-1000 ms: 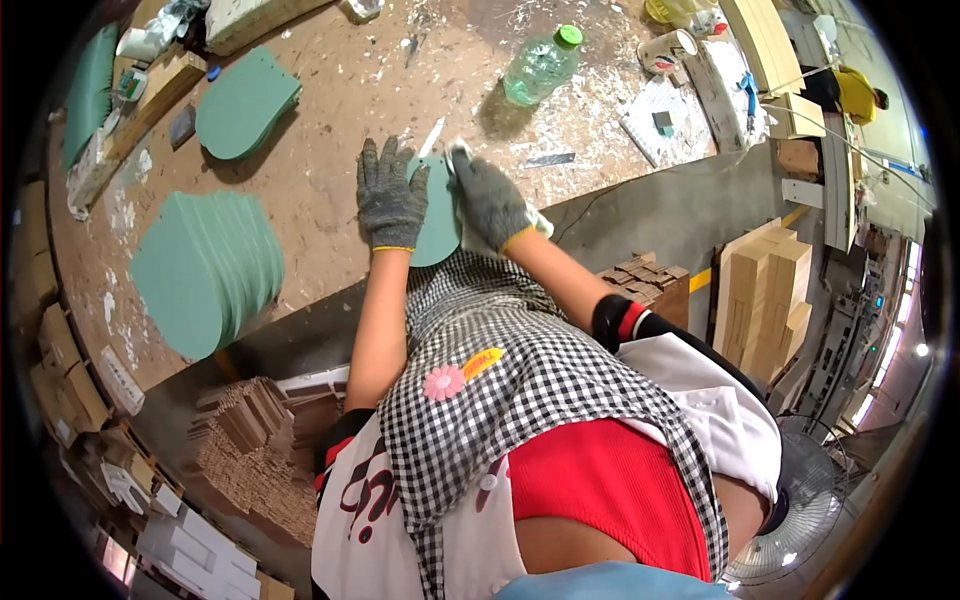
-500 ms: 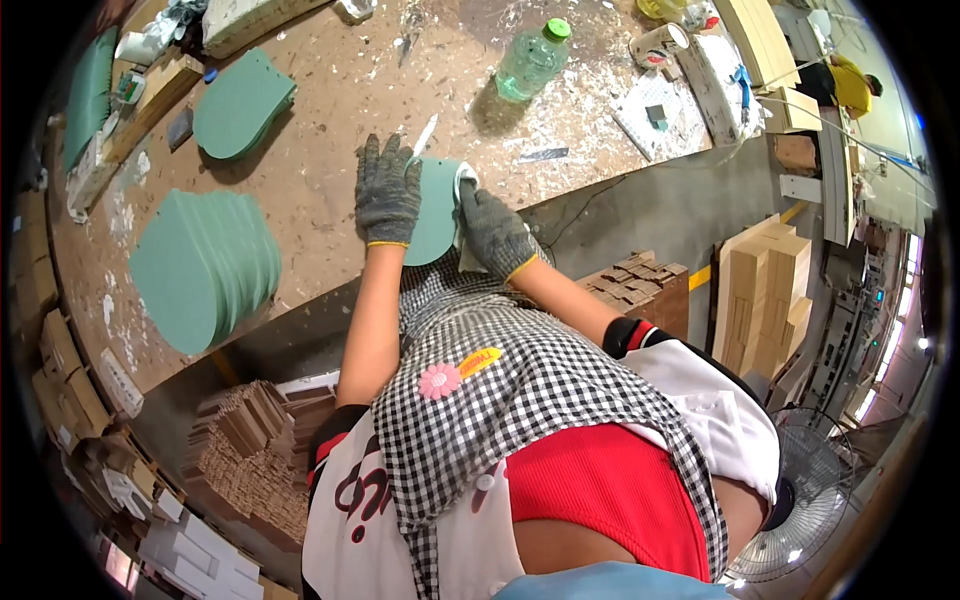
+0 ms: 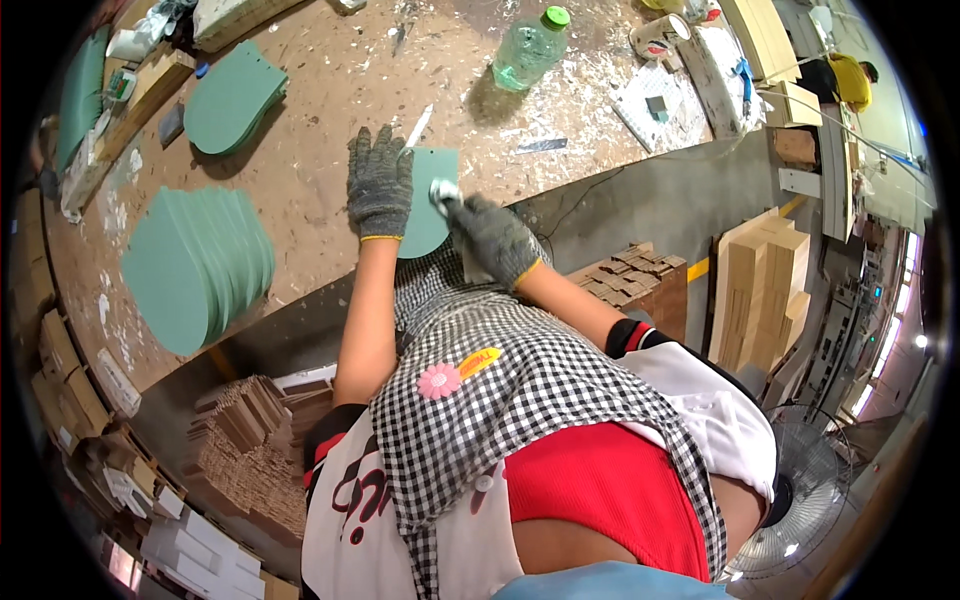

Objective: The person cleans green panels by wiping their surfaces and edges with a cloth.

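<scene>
At the frame's upper centre, the curled right hand (image 3: 492,238) had brought white cloth (image 3: 443,191) inward, apparently wiping the green panel (image 3: 424,215); the left hand (image 3: 380,190) lay flat.

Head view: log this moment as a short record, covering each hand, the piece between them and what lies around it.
Left hand: grey knit glove, palm down, fingers extended, at the panel's left edge
Right hand: grey knit glove, holding a crumpled white cloth over the panel
Piece: flat green panel with a rounded near end
Surface: white-flecked brown workbench
Left: fanned stack of green panels
Beyond, to the right: translucent green plastic bottle, upright, capped
</scene>
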A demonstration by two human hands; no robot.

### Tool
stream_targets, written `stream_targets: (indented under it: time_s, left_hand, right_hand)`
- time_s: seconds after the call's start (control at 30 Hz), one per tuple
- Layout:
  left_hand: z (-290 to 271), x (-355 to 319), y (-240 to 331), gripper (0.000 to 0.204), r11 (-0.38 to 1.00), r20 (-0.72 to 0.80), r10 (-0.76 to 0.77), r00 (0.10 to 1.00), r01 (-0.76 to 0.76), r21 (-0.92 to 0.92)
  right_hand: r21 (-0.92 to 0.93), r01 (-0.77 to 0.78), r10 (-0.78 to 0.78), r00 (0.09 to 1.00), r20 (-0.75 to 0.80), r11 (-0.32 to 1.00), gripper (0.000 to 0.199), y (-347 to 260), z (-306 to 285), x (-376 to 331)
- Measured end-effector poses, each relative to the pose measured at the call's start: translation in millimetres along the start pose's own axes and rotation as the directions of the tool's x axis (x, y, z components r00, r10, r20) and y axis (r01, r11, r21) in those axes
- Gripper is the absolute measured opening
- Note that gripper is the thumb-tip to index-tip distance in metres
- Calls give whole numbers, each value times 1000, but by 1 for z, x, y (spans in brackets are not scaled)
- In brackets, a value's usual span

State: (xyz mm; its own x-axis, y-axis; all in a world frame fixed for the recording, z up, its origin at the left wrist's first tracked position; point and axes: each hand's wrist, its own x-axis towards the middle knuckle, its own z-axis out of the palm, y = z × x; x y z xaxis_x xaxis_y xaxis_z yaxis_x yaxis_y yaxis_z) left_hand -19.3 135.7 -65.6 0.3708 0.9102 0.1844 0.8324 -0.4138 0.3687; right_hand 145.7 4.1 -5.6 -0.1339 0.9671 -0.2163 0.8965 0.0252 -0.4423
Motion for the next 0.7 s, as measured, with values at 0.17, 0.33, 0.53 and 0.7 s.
stream_targets:
  time_s: [0.17, 0.33, 0.53, 0.7]
  left_hand:
    - [2, 1, 7, 35, 1000, -10, 22, 1000, -22, 16]
    - [17, -3, -5, 35, 992, -48, -43, 998, 37, -121]
    - [8, -4, -5, 35, 1000, -56, 14, 998, -14, -1]
    - [-23, -13, 1, 41, 967, -149, -43, 988, 3, -255]
  right_hand:
    - [120, -143, 162, 973, -162, 982, 32, 34, -27, 70]
    - [-2, 131, -131, 989, -75, 991, 42, 16, -1, 8]
    - [-285, 33, -42, 999, -25, 958, 45, 4, -10, 22]
    - [104, -205, 218, 967, -134, 973, 31, 48, -38, 85]
